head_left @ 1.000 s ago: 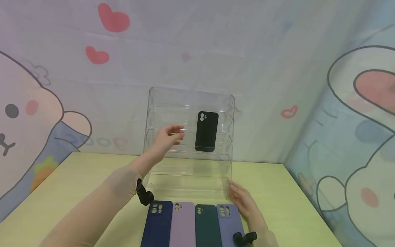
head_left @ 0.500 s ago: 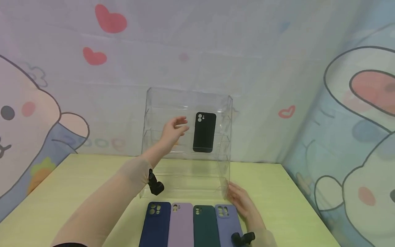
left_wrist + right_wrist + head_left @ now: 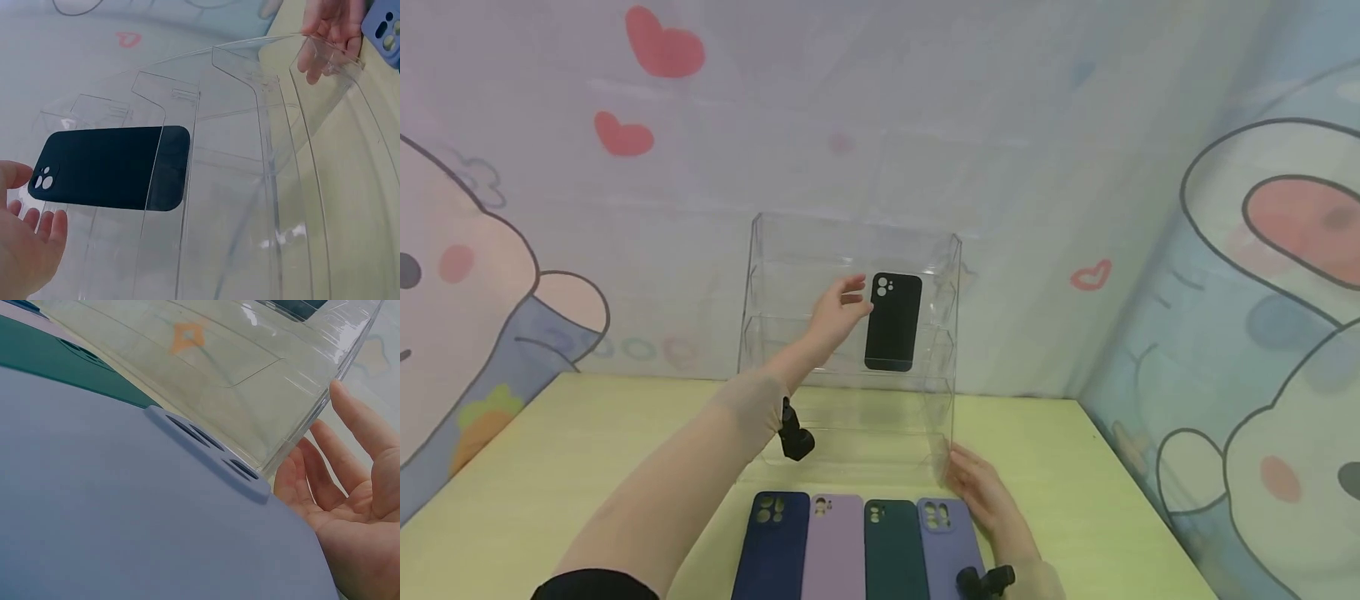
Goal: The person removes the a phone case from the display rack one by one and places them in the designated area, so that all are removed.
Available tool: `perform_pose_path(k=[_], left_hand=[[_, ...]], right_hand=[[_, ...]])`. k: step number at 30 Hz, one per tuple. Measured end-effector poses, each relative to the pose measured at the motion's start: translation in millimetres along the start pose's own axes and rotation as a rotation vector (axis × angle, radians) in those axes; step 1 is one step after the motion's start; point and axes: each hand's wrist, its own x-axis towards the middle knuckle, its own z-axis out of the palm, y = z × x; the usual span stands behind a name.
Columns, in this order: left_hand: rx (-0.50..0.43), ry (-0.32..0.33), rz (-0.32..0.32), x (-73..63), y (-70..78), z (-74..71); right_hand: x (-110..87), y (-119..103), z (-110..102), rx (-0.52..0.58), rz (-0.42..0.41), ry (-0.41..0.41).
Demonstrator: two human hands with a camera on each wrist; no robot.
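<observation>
A clear tiered acrylic rack (image 3: pixel 865 448) stands on the table, with a black phone case (image 3: pixel 892 325) leaning upright on one of its upper tiers. My left hand (image 3: pixel 837 317) is at the case's left edge, thumb and fingers spread apart. In the left wrist view, the hand (image 3: pixel 28 240) is by the case's camera-hole end; whether it touches cannot be told. Low on the right, my right hand (image 3: pixel 983 492) rests relaxed fingers against the rack's side panel. In the right wrist view, one fingertip (image 3: pixel 340 392) meets the panel's edge.
Before the rack lie a navy phone case (image 3: pixel 771 546), a pink one (image 3: pixel 834 546), a dark green one (image 3: pixel 895 550) and a periwinkle one (image 3: pixel 951 542), side by side. A patterned cloth backdrop (image 3: pixel 1015 167) hangs behind the pale yellow table (image 3: pixel 625 433).
My left hand has moved right and up, from over the rack's left part to the black case's edge. The right hand keeps its place at the rack's side.
</observation>
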Motion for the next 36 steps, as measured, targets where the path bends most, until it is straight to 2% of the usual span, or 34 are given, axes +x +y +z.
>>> perform_pose_path(k=[3,8,12,20,25,28,36], left_hand=[[0.013,-0.020,-0.001,1.6,5.0,5.3],[0.040,-0.077,-0.053,3.0,9.1,13.6],[0.066,-0.092,-0.061,3.7,9.9,18.7],[0.050,-0.009,0.012,-2.5,5.4,21.5],[0.105,0.021,0.056,-7.0,2.9,22.6],[0.128,0.031,0.062,-8.7,1.9,23.3],[0.094,0.092,0.056,-14.6,2.4,22.3]], right_hand=[[0.2,-1.5,-1.3,0.002,-0.004,0.004],[0.1,-4.8,-3.5,0.000,0.007,0.022],[-0.2,-6.5,-3.7,0.006,0.011,0.037],[-2.7,-7.3,-2.2,0.020,0.020,0.034],[-2.6,-7.3,-2.4,0.000,0.014,0.012],[-2.5,-6.9,-2.0,-0.002,0.011,0.011],[-1.5,-5.3,1.4,0.010,0.021,0.022]])
